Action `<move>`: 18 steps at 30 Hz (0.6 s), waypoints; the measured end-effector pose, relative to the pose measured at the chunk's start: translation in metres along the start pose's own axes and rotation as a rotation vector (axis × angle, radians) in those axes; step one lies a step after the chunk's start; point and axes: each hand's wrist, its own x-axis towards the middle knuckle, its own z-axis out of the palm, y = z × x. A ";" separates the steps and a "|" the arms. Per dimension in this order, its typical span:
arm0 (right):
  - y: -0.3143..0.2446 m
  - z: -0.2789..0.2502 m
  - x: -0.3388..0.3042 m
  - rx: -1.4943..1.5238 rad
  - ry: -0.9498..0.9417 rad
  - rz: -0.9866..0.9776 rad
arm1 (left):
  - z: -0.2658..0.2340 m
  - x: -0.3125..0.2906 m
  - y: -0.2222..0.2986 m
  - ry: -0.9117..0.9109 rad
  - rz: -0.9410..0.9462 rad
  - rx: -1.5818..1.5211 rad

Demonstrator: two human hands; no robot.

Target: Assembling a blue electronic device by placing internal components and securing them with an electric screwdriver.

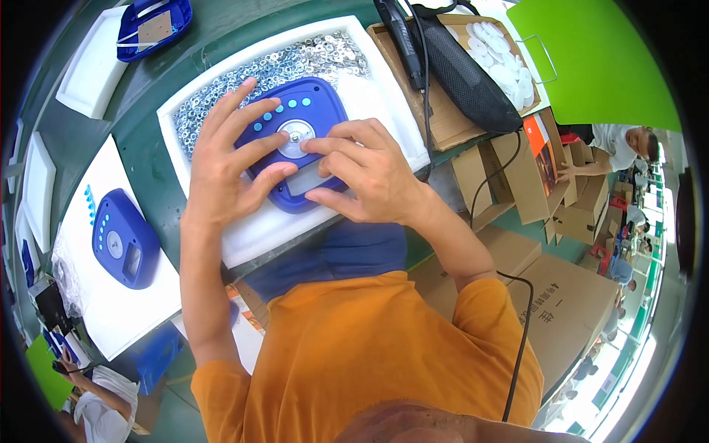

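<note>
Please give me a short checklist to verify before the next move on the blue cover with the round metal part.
1. Both hands on the blue cover: ok, left hand and right hand rest on it.
2. Fingertips meet at the metal disc: ok.
3. Disc fully seated: cannot tell, fingers hide its edge.
4. Cover rests flat in the white tray: ok.
5. Washers within reach: ok, heaped behind the cover.
6. Power tool put aside: ok, it lies on the carton.
</note>
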 end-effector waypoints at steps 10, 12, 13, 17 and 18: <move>0.001 0.001 0.002 -0.011 0.012 0.006 | -0.003 0.002 0.005 -0.019 0.027 -0.036; 0.002 0.001 0.003 0.004 0.006 0.002 | -0.004 0.002 0.005 -0.016 0.022 -0.032; 0.003 0.001 0.002 -0.007 0.014 -0.003 | -0.004 0.002 0.005 -0.016 0.024 -0.044; 0.004 -0.004 0.009 0.050 -0.005 0.012 | -0.005 0.003 0.006 -0.019 0.034 -0.027; 0.005 -0.008 0.012 0.097 -0.009 0.012 | -0.005 0.003 0.005 -0.010 0.041 -0.019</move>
